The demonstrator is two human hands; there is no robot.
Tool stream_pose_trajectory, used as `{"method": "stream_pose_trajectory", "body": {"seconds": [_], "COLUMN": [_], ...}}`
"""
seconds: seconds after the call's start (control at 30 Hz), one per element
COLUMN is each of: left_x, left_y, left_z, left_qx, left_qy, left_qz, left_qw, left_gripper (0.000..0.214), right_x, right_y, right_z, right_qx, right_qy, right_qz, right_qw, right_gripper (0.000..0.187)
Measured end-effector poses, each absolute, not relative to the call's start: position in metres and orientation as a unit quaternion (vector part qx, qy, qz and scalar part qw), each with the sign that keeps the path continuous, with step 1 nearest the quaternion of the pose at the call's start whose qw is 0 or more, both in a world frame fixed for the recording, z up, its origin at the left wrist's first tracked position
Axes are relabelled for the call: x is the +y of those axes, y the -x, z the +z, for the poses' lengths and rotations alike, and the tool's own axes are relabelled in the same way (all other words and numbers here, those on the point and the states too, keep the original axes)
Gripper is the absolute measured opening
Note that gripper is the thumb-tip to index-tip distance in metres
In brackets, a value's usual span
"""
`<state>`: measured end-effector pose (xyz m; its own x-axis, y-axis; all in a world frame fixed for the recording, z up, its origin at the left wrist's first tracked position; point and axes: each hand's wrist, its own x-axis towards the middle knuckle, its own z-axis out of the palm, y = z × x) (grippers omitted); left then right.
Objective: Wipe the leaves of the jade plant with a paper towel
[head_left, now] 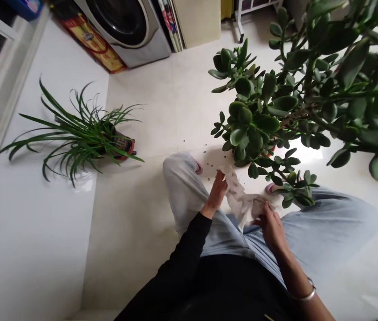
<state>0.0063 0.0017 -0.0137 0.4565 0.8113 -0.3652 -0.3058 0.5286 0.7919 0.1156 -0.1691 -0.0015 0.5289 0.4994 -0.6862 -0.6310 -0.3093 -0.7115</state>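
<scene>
The person's left hand and right hand were both partly closed, their fingers pinching opposite ends of a crumpled white tissue, which hung in loose folds between them above the knees of light blue jeans. The tissue looked very light and soft, likely to tear or bunch under a hard pull, so it seemed best taken in a loose pinch at a thick fold, or gathered gently in the palm, rather than by a thin edge. A black sleeve covered the left forearm, and a silver bangle circled the bare right wrist. Just beyond the hands, the low outer branches of a large jade plant spread close above the tissue, their thick, glossy leaves nearly reaching it. Small dark specks lay scattered on the pale floor tiles near the knee. Well to the left stood a spider plant in a red pot, and a front-loading washing machine stood farther off.
</scene>
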Motion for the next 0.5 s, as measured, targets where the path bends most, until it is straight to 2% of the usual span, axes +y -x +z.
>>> {"method": "stream_pose_trajectory", "body": {"seconds": [0.1, 0.2, 0.3, 0.37, 0.5], "left_x": [0.005, 0.012, 0.017, 0.019, 0.017], "left_y": [-0.023, -0.041, -0.055, -0.061, -0.066], "left_z": [-0.009, 0.000, 0.010, 0.015, 0.026], "left_qx": [0.380, 0.339, 0.322, 0.332, 0.340], "left_qy": [-0.346, -0.366, -0.362, -0.348, -0.273], "left_qz": [0.298, 0.266, 0.270, 0.271, 0.248], "left_qw": [0.804, 0.825, 0.832, 0.834, 0.865], "left_gripper": [0.042, 0.049, 0.045, 0.041, 0.038], "right_x": [-0.161, -0.153, -0.146, -0.142, -0.137], "right_y": [-0.115, -0.118, -0.121, -0.121, -0.118], "right_z": [0.003, 0.009, 0.014, 0.017, 0.017], "right_qx": [0.063, 0.035, 0.009, -0.003, -0.013], "right_qy": [0.645, 0.624, 0.601, 0.587, 0.580], "right_qz": [0.471, 0.451, 0.444, 0.458, 0.472], "right_qw": [0.599, 0.637, 0.664, 0.668, 0.663], "right_gripper": [0.045, 0.031, 0.018, 0.020, 0.035]}}
